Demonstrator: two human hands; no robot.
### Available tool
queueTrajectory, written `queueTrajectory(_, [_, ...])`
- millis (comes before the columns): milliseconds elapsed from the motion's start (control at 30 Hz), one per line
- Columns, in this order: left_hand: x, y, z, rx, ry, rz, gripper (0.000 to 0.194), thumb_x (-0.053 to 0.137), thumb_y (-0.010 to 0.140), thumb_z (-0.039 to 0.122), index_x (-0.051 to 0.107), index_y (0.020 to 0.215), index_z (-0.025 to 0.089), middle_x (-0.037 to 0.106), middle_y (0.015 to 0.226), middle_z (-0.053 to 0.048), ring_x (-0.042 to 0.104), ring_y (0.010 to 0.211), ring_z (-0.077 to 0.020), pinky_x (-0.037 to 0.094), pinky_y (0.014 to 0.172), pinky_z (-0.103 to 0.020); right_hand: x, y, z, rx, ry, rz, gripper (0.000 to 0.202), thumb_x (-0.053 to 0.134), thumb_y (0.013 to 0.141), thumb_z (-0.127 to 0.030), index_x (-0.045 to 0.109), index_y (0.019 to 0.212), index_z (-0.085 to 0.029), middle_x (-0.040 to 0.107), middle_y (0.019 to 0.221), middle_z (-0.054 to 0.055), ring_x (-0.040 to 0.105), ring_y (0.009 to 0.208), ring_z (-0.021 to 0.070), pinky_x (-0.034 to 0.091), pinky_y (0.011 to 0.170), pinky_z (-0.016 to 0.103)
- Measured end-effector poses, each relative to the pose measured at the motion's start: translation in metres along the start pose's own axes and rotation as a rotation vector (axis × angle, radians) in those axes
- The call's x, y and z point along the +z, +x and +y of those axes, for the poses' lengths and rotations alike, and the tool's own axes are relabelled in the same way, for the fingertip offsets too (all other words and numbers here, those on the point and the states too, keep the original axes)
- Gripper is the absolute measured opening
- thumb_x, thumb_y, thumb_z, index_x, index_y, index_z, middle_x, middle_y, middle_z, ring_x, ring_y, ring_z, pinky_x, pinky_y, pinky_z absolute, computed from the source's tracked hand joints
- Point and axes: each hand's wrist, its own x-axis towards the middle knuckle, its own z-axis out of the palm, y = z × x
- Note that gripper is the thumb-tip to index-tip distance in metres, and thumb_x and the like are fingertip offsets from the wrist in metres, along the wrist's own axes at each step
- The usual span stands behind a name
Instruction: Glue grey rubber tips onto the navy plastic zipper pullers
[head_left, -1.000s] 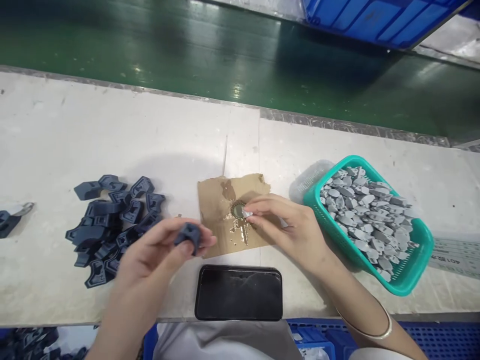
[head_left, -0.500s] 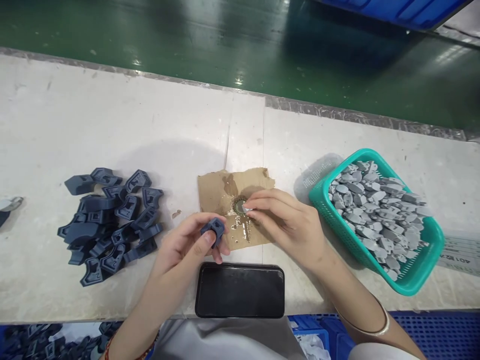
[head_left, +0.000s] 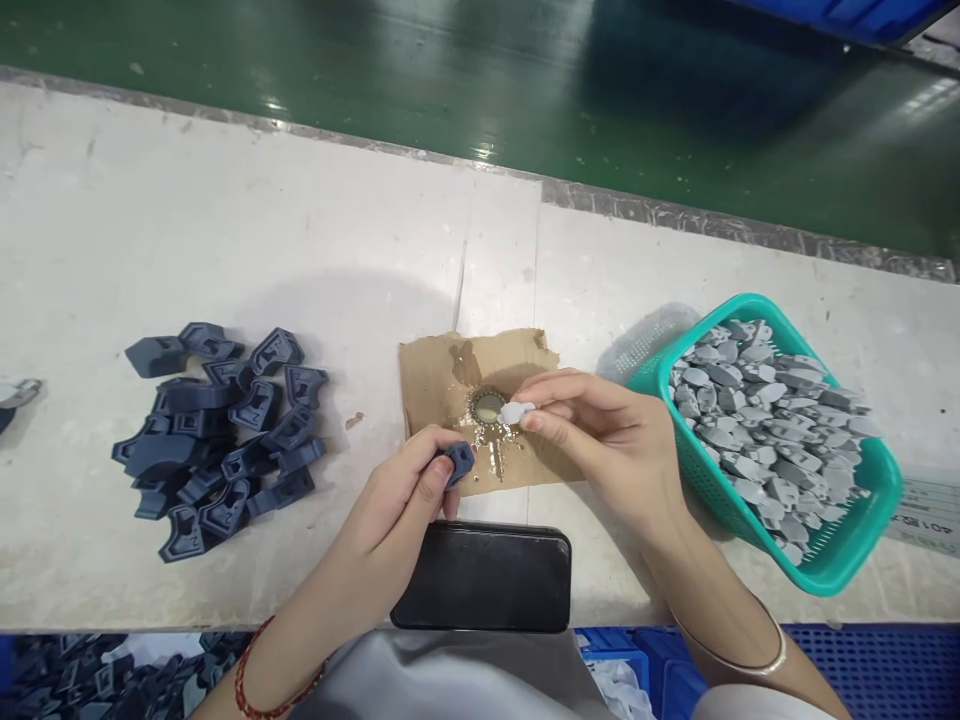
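My left hand (head_left: 409, 490) is closed round a dark blue-grey plastic part (head_left: 457, 462), which has a square hole in its end. Between the thumb and fingers of my right hand (head_left: 600, 430) is a small light grey plastic piece (head_left: 514, 411). Just left of that piece lies a round bottle cap (head_left: 489, 406) with liquid in it, on a torn piece of cardboard (head_left: 427, 385). Wet, shiny drops are spread on the cardboard about the cap. The two held pieces are apart from each other.
Many dark blue-grey parts (head_left: 180, 455) lie heaped on the left. A green basket (head_left: 817, 580) full of light grey pieces stands on the right. A black phone (head_left: 487, 580) lies at the table's front edge, with blue crates (head_left: 862, 670) below.
My right hand has drawn the light grey piece from the bottle cap slightly to the right. My left hand has moved right and turned the dark part so its square hole shows.
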Motion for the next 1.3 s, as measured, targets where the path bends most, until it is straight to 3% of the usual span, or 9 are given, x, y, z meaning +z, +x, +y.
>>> queueTrajectory(233, [0.0,0.001,-0.001,0.018,-0.013,-0.015,0.035,0.036,0.112,0.047,0.059,0.1,0.024,0.053,0.078,0.004,0.047,0.072,-0.0124,0.037,0.068,-0.028,0.012,-0.005,-0.001,-0.017,0.158,-0.064,0.022,0.083,0.084,-0.008,0.084,0.093,-0.027,0.082,0.092,0.0,0.076,0.093,0.0132,0.063,0.079,0.02])
queueTrajectory(600, [0.002,0.002,-0.002,0.014,-0.02,0.014,0.033,0.039,0.112,0.046,0.066,0.115,0.027,0.052,0.077,0.004,0.047,0.071,-0.0128,0.035,0.065,-0.028,0.019,-0.008,-0.002,-0.066,0.106,-0.157,0.02,0.079,0.087,-0.009,0.083,0.096,-0.026,0.081,0.096,0.0,0.076,0.093,0.0114,0.064,0.079,0.018])
queueTrajectory(933, [0.003,0.004,0.003,0.017,0.027,0.035,0.033,0.04,0.112,0.042,0.066,0.109,0.023,0.052,0.075,0.004,0.046,0.069,-0.0133,0.035,0.064,-0.028,0.02,-0.01,-0.004,-0.115,-0.034,-0.144,0.014,0.079,0.088,-0.011,0.081,0.093,-0.024,0.081,0.098,0.001,0.077,0.092,0.0129,0.063,0.078,0.02])
queueTrajectory(1100, [0.003,0.006,0.007,0.019,0.018,0.045,0.032,0.04,0.11,0.037,0.065,0.1,0.02,0.05,0.07,0.003,0.044,0.065,-0.0139,0.034,0.061,-0.029,0.025,-0.012,-0.006,-0.167,-0.108,-0.111,0.011,0.077,0.091,-0.013,0.081,0.092,-0.023,0.082,0.093,0.003,0.078,0.091,0.0171,0.065,0.082,0.028])
queueTrajectory(1300, [0.004,0.005,0.008,0.023,-0.028,0.024,0.034,0.04,0.11,0.04,0.066,0.101,0.021,0.05,0.072,0.003,0.047,0.066,-0.0144,0.036,0.062,-0.029,0.025,-0.012,-0.006,-0.097,-0.029,-0.121,0.006,0.078,0.089,-0.017,0.078,0.088,-0.023,0.081,0.091,0.004,0.077,0.087,0.0176,0.064,0.074,0.028])
